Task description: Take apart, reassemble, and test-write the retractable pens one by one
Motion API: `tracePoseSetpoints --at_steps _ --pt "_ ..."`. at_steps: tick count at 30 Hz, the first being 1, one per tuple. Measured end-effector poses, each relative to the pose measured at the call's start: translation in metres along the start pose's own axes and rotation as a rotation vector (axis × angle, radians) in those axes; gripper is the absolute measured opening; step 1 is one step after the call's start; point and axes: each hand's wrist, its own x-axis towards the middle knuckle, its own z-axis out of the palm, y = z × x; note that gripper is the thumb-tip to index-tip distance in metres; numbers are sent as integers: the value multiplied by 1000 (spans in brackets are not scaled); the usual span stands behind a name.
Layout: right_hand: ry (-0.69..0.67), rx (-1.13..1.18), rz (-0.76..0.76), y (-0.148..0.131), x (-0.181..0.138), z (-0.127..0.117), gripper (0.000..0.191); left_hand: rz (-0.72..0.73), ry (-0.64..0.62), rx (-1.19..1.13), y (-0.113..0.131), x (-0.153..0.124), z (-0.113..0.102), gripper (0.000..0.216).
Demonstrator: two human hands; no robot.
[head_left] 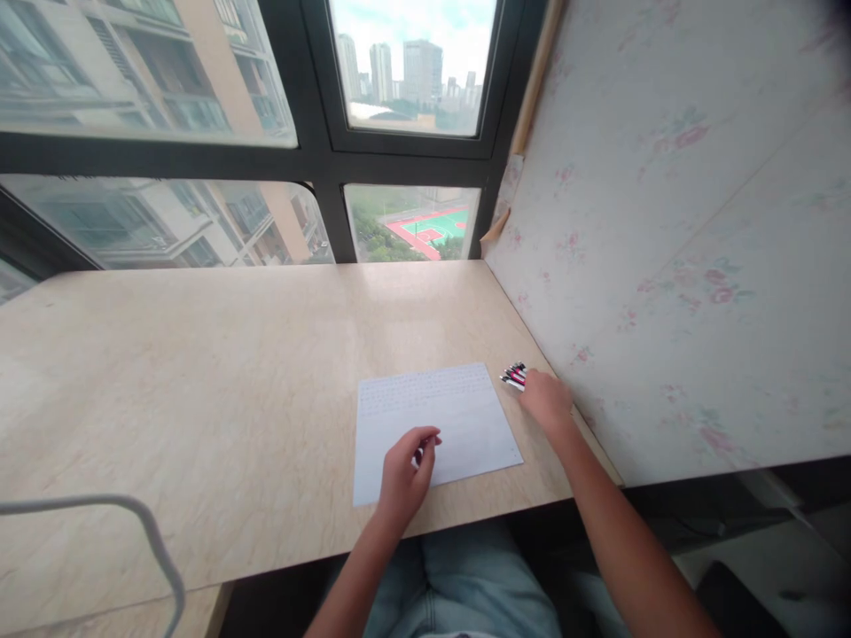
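A white sheet of paper with rows of handwriting across its upper part lies near the front edge of the table. Over the lower part of this sheet is my left hand, its fingers curled in and the thumb brought to them; anything between them is hidden. To the right of the paper, a small bunch of pens in white, black and pink lies close to the wall. My right hand is closed over the right end of the pens, and its fingertips are mostly hidden from me.
The pale marble-look tabletop runs left and back to dark window frames. A flowered wall bounds the right side. A thick grey cable arches over the front left corner. My legs are below the table edge.
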Motion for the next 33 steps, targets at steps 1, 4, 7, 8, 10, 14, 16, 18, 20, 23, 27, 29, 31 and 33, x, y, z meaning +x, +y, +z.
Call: tracePoseSetpoints --at_steps 1,4,7,8,10,14,16,18,20,23,27,29,31,33 --pt "-2 3 -5 0 0 -1 24 -13 2 -27 3 4 1 18" --pt "-4 27 0 2 -5 -5 28 -72 -22 -146 10 15 8 20" --pt "11 99 -10 -3 -16 -10 29 -140 -107 -391 11 25 20 30" --pt "16 145 -33 -7 -21 -11 28 -172 -129 -489 11 28 26 37" --pt "4 506 -160 -21 -32 -13 24 -262 -148 -675 12 34 38 48" --pt "-139 805 -333 -63 -50 -13 23 -495 -155 -1083 21 46 56 47" --pt "-183 876 -358 -85 -55 -13 23 -603 -123 -1203 26 52 57 42" --pt "-242 940 -367 -105 -59 -13 22 -645 -59 -1249 27 57 50 40" --pt "-319 1013 -383 -123 -63 -13 21 -635 9 -1243 24 61 37 37" --pt "-403 1075 -418 -148 -68 -9 20 -589 71 -1190 13 60 10 36" --pt "-468 1109 -466 -183 -78 -1 15 -568 41 -1125 -1 52 -36 32" --pt "-511 1118 -501 -204 -82 1 16 -566 27 -1066 -8 45 -63 28" --pt "-551 1119 -546 -226 -86 3 16 -556 24 -966 -15 38 -91 27" --pt "-577 1103 -588 -251 -90 5 12 -522 28 -795 -24 31 -117 33"
